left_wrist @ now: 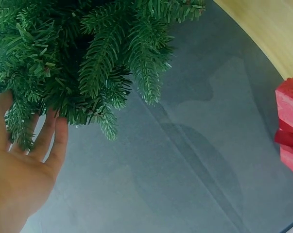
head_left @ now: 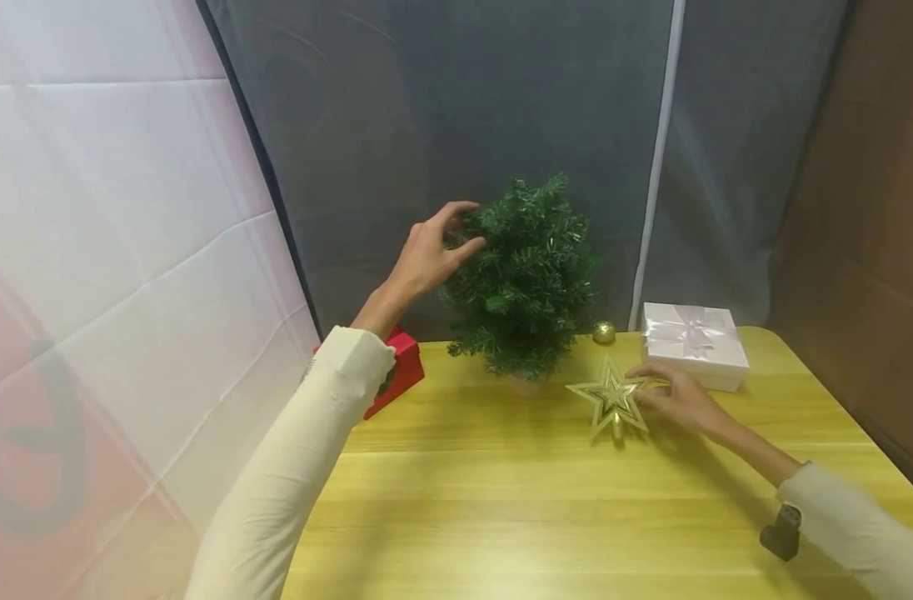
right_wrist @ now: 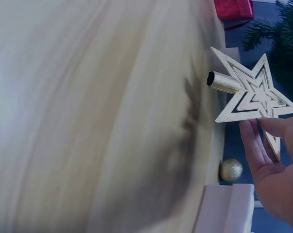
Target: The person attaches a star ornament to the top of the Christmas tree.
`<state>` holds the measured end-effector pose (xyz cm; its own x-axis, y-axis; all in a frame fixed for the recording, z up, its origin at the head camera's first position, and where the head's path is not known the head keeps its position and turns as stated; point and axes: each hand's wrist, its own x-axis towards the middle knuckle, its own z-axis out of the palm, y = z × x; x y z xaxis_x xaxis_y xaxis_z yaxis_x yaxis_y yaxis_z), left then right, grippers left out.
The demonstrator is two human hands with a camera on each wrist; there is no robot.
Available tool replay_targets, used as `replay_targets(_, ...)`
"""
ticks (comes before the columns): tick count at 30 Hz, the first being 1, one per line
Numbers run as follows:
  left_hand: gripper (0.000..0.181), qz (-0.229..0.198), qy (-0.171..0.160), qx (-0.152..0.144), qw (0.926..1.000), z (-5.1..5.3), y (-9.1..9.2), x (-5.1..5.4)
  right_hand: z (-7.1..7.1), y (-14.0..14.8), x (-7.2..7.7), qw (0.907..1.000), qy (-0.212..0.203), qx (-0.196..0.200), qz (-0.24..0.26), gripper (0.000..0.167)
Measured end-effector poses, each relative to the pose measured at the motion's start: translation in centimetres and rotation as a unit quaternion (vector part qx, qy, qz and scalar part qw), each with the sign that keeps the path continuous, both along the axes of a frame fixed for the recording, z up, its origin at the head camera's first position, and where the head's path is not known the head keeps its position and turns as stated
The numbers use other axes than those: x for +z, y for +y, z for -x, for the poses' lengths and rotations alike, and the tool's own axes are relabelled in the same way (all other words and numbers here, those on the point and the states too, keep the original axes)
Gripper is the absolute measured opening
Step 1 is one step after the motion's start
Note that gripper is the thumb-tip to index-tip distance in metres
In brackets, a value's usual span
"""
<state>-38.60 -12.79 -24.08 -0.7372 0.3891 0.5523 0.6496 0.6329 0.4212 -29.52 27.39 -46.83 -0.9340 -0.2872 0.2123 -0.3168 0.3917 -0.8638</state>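
Observation:
A small artificial Christmas tree (head_left: pixel 527 267) with green branches stands at the table's back. My left hand (head_left: pixel 430 250) reaches to its upper left side, thumb and fingers apart. In the left wrist view the fairly straight fingers of that hand (left_wrist: pixel 27 174) touch the outer branches (left_wrist: pixel 107 53), and one branch tip lies between thumb and fingers. My right hand (head_left: pixel 681 400) pinches a gold star tree topper (head_left: pixel 612 397) by one point, above the table right of the tree. The topper's hollow socket (right_wrist: pixel 224 82) faces away from the hand in the right wrist view.
A gold ball ornament (head_left: pixel 604 332) lies right of the tree, near a white gift box (head_left: pixel 695 342) with a ribbon. A red gift box (head_left: pixel 402 375) sits at the left, partly behind my left sleeve. The wooden table (head_left: pixel 456 508) ends at a grey curtain (head_left: pixel 351 167).

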Motion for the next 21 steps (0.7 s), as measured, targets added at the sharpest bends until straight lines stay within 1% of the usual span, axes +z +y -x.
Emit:
replay_targets(4,0.054,-0.004,0.0,-0.003,1.0,0.0,-0.1,0.1,0.2,0.3,1.5,0.9997,0.022,-0.005,-0.01,0.037)
replay_targets(8,0.054,-0.007,-0.001,-0.003,1.0,0.0,-0.2,0.0,0.5,0.8,3.0,0.9981,0.051,-0.02,-0.03,0.035)
replay_targets(10,0.054,-0.008,-0.004,-0.004,1.0,0.0,-0.2,0.0,0.6,1.1,3.8,0.9972,0.055,-0.033,-0.038,0.034)
replay_targets(14,0.053,-0.011,-0.005,-0.006,0.9999,0.0,-0.3,-0.2,0.9,1.8,5.7,0.9921,0.076,-0.064,-0.076,0.033)
replay_targets(18,0.052,-0.015,-0.002,-0.007,0.9999,0.1,-0.2,-0.2,1.2,2.6,7.6,0.9898,0.084,-0.077,-0.085,0.035)
replay_targets(21,0.052,-0.017,-0.004,-0.006,0.9998,0.1,0.0,-0.3,1.5,3.2,8.8,0.9907,0.076,-0.086,-0.073,0.037)
